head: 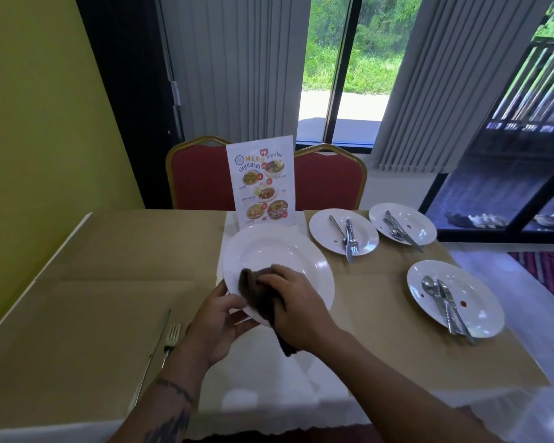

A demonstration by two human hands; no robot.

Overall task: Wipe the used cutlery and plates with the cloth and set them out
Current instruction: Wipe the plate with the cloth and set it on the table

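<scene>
Head: cloth (254, 290) on plate (279, 247)

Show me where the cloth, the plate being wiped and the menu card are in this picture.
cloth (253, 285): head view, on its dark bunched upper part.
plate (269, 251): head view, on its bare white centre.
menu card (263, 183): head view, on the middle of its printed face.

Tabletop (115, 251) lies open left of the held plate (279, 251); menu stand (262, 183) blocks behind; used plates (480, 292) seemingly crowd the right.
</scene>
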